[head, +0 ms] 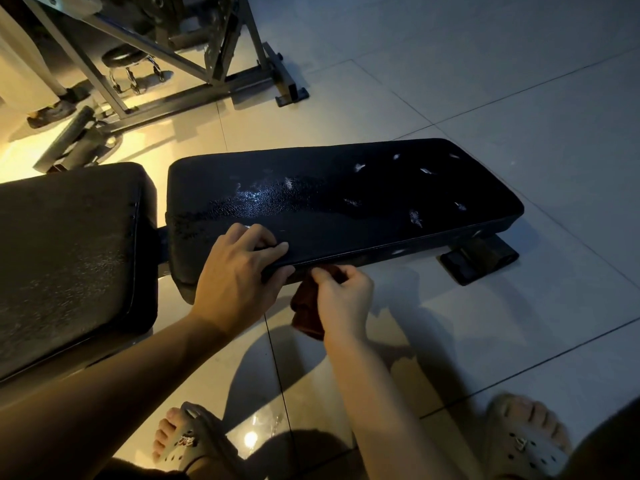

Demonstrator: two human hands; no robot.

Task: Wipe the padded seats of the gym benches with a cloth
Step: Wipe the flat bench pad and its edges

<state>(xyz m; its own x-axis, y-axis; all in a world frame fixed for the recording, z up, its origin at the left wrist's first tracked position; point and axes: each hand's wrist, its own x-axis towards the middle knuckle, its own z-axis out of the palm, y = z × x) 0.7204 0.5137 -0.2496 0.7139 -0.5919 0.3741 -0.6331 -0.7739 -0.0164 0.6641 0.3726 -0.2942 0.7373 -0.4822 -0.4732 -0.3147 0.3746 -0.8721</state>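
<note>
Head view: the only mark that could be writing is a small dark emblem on the strap of the left sandal (188,441), too blurred to read. The long black seat pad (346,199) lies across the middle of the frame, low over the pale tiled floor (519,98). Its pebbled vinyl has a glossy patch near the left end and several small whitish scuffs or tears scattered over the right half. A second black pad (69,251) sits just beside its left end, with a narrow gap between them. The left hand (239,271) grips the long pad's near edge, fingers curled over the top and thumb against the side. The right hand (343,299) pinches a dark reddish-brown cloth (306,313) up against the pad's near lower edge; the rest of the cloth hangs below. A grey machine frame (166,64) stands at the back left.
</note>
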